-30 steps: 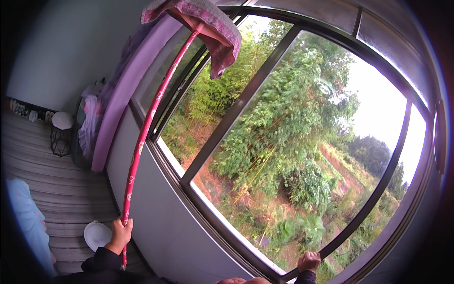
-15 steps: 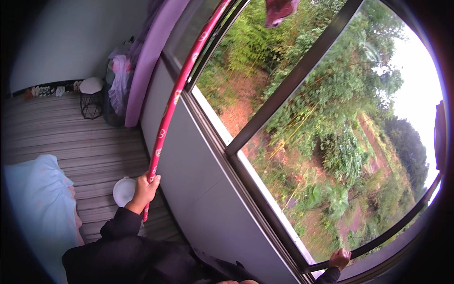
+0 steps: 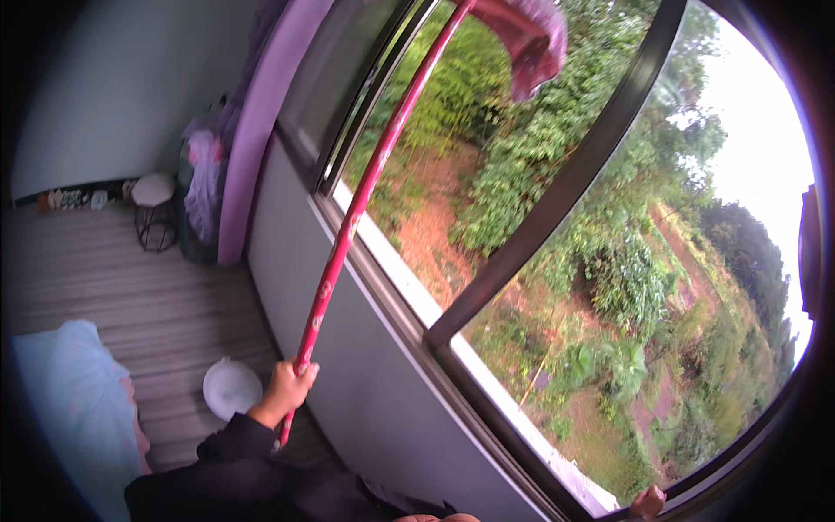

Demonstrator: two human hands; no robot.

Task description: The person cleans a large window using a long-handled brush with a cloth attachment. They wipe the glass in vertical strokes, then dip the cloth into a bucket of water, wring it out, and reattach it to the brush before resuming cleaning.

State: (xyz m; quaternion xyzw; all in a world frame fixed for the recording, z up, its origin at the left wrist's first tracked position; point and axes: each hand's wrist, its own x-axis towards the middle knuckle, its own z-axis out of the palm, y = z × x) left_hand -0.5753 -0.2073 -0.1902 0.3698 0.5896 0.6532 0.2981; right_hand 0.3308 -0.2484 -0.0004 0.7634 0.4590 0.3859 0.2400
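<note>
Pole (image 3: 371,178): was red, patterned with small pale marks. Mop cloth (image 3: 544,56): was mottled pink and maroon. Window frame (image 3: 557,196): was dark brown. Sill strip (image 3: 409,280): was white. Upright band (image 3: 268,130): was mauve. Hanging cloth (image 3: 204,187): was pale lilac, pinker near its top. Floor (image 3: 200,304): was grey with darker stripes. Stool (image 3: 153,190): had a whitish seat, black base. Basin (image 3: 231,389): was white. Draped fabric (image 3: 74,391): was light blue. Sleeve (image 3: 235,439): was black. Foliage (image 3: 522,183): was green; bare ground (image 3: 441,209), reddish-brown.
</note>
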